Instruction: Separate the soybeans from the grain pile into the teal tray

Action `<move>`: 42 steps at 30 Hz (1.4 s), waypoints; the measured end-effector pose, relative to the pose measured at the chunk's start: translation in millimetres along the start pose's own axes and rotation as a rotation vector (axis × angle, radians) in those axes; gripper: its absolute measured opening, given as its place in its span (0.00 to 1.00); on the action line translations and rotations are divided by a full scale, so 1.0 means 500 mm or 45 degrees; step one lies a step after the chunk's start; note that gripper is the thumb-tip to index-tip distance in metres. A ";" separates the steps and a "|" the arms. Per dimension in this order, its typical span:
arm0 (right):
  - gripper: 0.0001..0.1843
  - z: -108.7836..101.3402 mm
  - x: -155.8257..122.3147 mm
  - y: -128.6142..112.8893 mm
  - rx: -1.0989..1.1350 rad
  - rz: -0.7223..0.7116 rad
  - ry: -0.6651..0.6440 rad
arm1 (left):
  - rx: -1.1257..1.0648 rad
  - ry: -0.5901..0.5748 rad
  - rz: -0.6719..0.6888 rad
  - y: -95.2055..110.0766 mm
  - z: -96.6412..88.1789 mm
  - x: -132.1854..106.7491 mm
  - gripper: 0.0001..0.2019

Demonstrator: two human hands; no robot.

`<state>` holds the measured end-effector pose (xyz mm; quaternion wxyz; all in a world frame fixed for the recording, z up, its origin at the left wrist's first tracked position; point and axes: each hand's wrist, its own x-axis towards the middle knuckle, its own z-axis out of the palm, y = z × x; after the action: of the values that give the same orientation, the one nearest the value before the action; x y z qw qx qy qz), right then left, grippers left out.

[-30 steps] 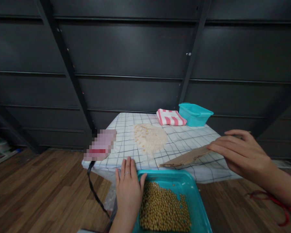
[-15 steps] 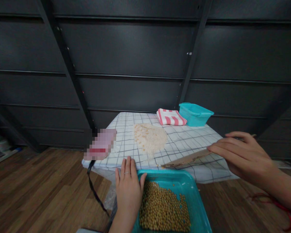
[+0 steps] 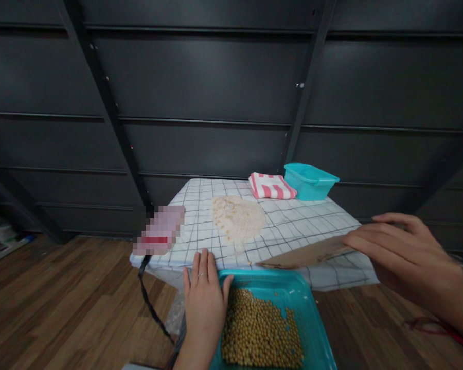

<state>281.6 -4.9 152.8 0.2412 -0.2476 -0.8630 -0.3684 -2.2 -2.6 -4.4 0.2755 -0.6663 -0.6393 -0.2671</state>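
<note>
Head view: right hand [image 3: 412,254] grasping one end of a cardboard sheet [image 3: 304,253], which slants along the near edge of the checked tablecloth [image 3: 301,218]. Left hand [image 3: 204,298] has fingers extended, thumb at the rim of a teal tray [image 3: 319,329] containing round beans [image 3: 260,331]. Pale granular heap [image 3: 239,218] lies beyond, on the cloth.

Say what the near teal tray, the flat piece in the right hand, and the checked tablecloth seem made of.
Tray: glossy plastic, probably, from its even teal colour and bright highlights.
Flat piece: matt cardboard, likely, being brown with a ragged edge.
Tablecloth: matt fabric by its folds and drape, though it could be coated.
</note>
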 end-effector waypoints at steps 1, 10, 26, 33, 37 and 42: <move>0.21 0.005 0.002 0.001 -0.032 -0.008 -0.004 | 0.007 0.006 0.006 0.000 0.000 0.000 0.27; 0.17 0.017 0.007 -0.001 -0.040 -0.054 -0.022 | -0.043 -0.005 -0.033 0.001 0.002 -0.001 0.27; 0.19 0.034 0.018 0.006 -0.090 -0.028 0.061 | 0.041 0.021 0.019 0.000 -0.002 0.000 0.27; 0.17 0.040 0.035 -0.010 0.007 -0.053 0.060 | 0.045 0.049 0.029 -0.001 0.000 -0.001 0.27; 0.17 0.033 0.031 -0.012 0.071 -0.069 0.017 | 0.049 0.044 0.015 -0.002 0.003 -0.002 0.27; 0.17 0.019 0.017 -0.003 0.140 -0.051 0.012 | 0.068 0.053 0.040 -0.001 0.001 0.000 0.27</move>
<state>272.2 3.3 151.3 0.2512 -0.2148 -0.8855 -0.3265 -2.7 -2.4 -4.7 0.3106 -0.6629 -0.6298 -0.2596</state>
